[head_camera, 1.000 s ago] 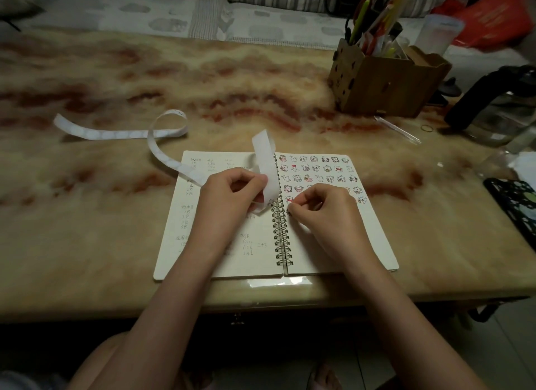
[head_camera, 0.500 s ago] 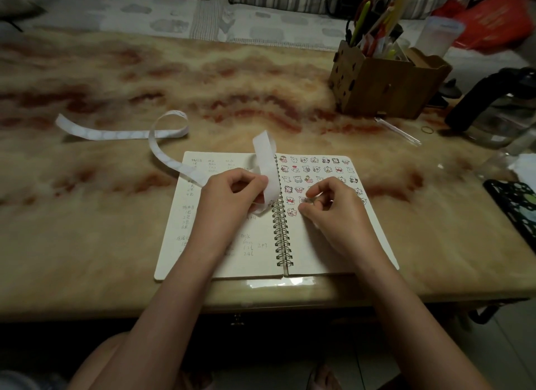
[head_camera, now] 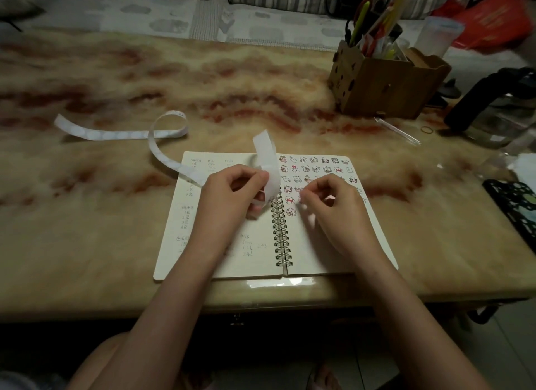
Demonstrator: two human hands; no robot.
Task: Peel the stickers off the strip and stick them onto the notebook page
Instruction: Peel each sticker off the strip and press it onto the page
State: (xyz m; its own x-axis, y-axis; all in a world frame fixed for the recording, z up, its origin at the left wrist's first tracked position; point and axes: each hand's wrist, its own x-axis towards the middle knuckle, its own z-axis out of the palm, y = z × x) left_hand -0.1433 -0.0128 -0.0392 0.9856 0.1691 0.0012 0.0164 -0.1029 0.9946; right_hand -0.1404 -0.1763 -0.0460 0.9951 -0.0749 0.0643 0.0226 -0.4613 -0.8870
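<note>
Strip [head_camera: 116, 134], white and curling, loops from frame left to centre, where my left hand [head_camera: 232, 195] pinches it over the open notebook [head_camera: 203, 259]. Cartoon stickers [head_camera: 316, 169] fill the right page's top. My right hand [head_camera: 333, 206] curls there; I cannot tell if it holds anything.

table [head_camera: 116, 230]: glossy polished marble-look stone | notebook [head_camera: 304, 244]: matt paper pages | spiral [head_camera: 280, 238]: metal wire | strip [head_camera: 116, 134]: smooth white paper | box [head_camera: 385, 90]: matt wood
</note>
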